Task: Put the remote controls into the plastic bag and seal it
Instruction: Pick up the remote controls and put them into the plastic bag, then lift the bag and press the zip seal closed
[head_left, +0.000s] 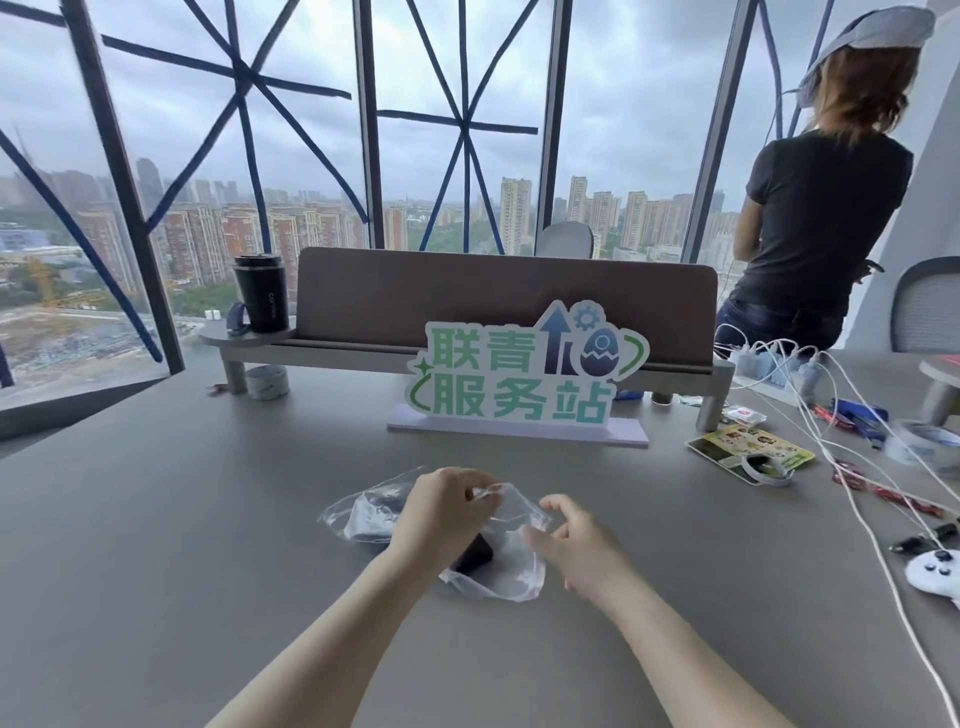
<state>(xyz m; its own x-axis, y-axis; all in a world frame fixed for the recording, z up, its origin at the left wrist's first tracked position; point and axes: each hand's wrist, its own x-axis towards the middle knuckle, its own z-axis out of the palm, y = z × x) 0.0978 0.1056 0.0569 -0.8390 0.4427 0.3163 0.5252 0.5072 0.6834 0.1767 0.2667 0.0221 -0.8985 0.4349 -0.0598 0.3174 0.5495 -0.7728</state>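
A clear plastic bag (511, 569) lies on the grey table (182, 519) in front of me. My left hand (441, 512) pinches the bag's upper edge near its mouth. A black remote control (474, 556) shows under that hand, apparently inside the bag. A second dark object (376, 512) sits in crumpled clear plastic to the left, partly hidden by my left hand. My right hand (576, 545) hovers at the bag's right edge with its fingers apart, holding nothing.
A green and white sign (524, 374) stands behind the bag. White cables (852, 499), tape rolls (769, 470), a snack packet (748, 449) and a white controller (935, 569) lie at the right. A black mug (261, 292) sits on a shelf; a person (815, 208) stands far right.
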